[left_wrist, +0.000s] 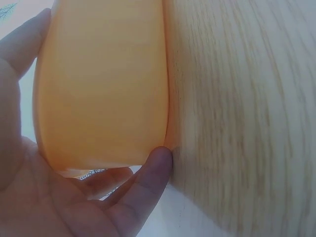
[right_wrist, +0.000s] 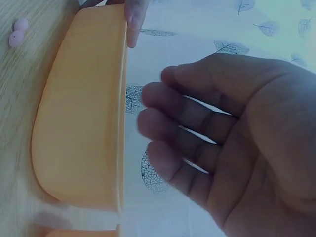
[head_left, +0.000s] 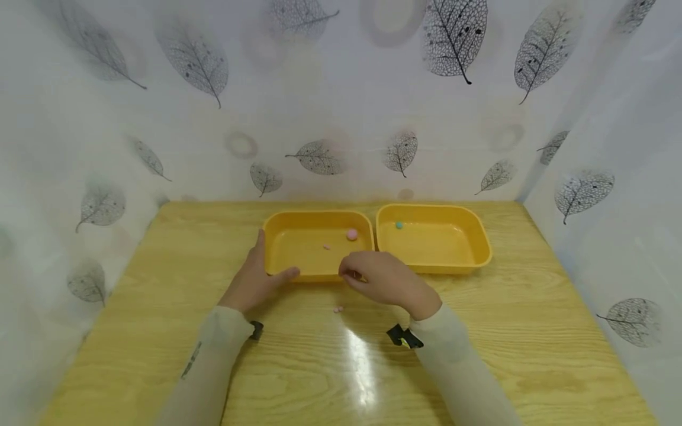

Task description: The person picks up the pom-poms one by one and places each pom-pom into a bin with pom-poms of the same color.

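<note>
A yellow plastic tray (head_left: 290, 251) stands on the table, holding a pink ball (head_left: 352, 235) and a smaller pink piece (head_left: 327, 247). My left hand (head_left: 254, 279) grips its near left corner, thumb along the front and the other fingers round the left end. Over the front right corner hovers my right hand (head_left: 388, 279). Its fingers (right_wrist: 163, 118) are loosely bent in the right wrist view, apart from the tray wall, and nothing shows between them. Two tiny pink beads (head_left: 338, 309) lie on the tabletop in front of the tray.
A second yellow tray (head_left: 437, 247) stands close on the right, with a teal ball (head_left: 399, 225) inside near its back left corner. Behind both trays hangs a white curtain (head_left: 341, 100) printed with leaves. The wooden table (head_left: 533, 331) extends to the front and sides.
</note>
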`<action>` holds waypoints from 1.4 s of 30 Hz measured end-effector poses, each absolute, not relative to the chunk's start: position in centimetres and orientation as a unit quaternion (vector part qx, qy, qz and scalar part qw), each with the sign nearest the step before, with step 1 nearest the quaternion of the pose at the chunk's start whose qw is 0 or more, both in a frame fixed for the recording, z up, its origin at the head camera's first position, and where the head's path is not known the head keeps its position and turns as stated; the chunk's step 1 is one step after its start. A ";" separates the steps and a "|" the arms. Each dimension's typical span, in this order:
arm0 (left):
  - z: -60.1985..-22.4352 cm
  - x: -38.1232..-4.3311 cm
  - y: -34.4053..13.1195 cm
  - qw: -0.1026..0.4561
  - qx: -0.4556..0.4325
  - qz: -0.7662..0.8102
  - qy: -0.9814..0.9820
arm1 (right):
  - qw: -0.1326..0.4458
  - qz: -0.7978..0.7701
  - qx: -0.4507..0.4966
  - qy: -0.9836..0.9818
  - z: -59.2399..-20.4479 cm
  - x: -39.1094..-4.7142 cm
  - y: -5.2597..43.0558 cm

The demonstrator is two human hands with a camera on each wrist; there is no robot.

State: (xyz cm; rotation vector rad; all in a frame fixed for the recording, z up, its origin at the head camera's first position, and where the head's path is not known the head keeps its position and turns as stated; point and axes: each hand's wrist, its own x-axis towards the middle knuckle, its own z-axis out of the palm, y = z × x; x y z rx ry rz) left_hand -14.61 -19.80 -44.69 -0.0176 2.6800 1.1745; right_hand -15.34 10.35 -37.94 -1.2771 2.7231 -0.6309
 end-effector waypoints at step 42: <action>-44.8 -14.8 -19.9 0.112 -0.008 0.406 0.907 | 0.157 -0.140 -0.389 0.897 -42.7 -13.8 7.4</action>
